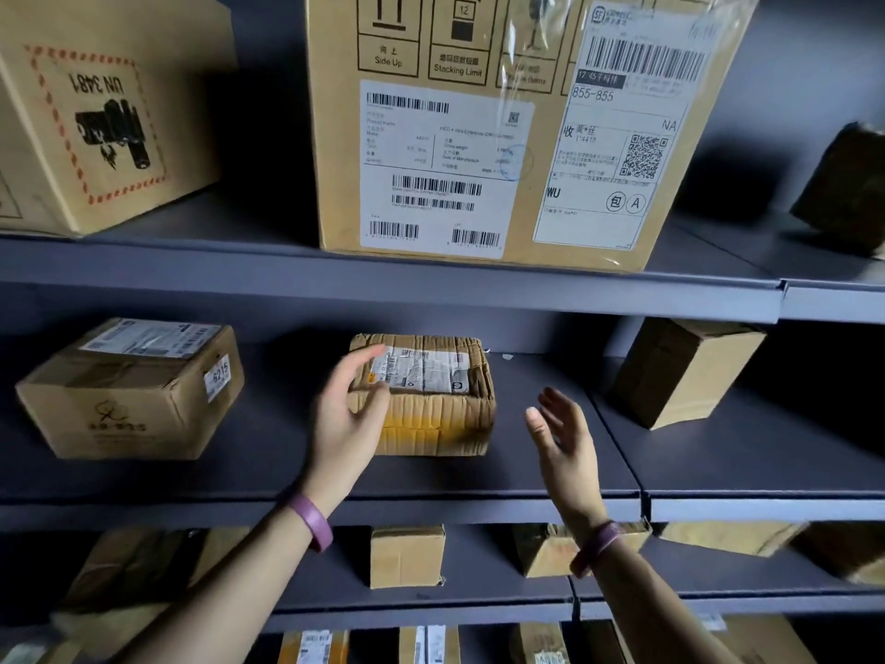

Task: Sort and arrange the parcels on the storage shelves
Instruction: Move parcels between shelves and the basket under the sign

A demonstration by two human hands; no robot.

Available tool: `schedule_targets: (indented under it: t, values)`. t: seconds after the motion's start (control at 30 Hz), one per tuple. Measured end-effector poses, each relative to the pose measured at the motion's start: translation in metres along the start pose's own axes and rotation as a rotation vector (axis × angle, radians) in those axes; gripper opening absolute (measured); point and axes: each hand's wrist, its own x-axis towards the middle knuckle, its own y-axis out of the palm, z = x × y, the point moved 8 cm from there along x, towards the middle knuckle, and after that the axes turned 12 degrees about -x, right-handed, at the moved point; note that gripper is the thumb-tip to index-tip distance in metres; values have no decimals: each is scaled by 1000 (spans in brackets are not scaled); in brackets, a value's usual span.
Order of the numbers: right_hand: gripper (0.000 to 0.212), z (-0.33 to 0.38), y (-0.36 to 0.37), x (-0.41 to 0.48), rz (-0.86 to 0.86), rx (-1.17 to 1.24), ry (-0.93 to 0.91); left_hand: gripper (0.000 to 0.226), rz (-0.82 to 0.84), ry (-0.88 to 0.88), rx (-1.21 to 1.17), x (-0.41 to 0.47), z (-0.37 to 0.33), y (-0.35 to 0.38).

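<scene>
A small taped cardboard parcel [433, 400] with a white label on top sits in the middle of the grey middle shelf [527, 476]. My left hand [347, 414] is at its left end, fingers loosely spread over the near corner and thumb near the label; a firm hold cannot be seen. My right hand [562, 436] hovers open to the right of the parcel, palm facing it and apart from it. Both wrists wear purple bands.
A labelled box [134, 390] sits left on the same shelf, and a tall brown box [680, 371] stands right. The upper shelf holds a large box [503, 127], a UN 3481 box [96, 112] and a dark parcel [847, 189]. Small parcels [407, 555] fill lower shelves.
</scene>
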Motion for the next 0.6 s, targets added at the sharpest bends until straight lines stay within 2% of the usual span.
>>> schedule_targets:
  t: [0.1,0.33,0.6]
  values:
    - [32,0,-28,-4,-74,-7,5,38,101,-12,-60,-4,-7,38]
    - [32,-18,-103,-7,-213,-82,42,37,301,-103,-174,-26,6,134]
    - [37,-72,-206,33,-272,-132,110,39,426,-265,-132,-42,54,260]
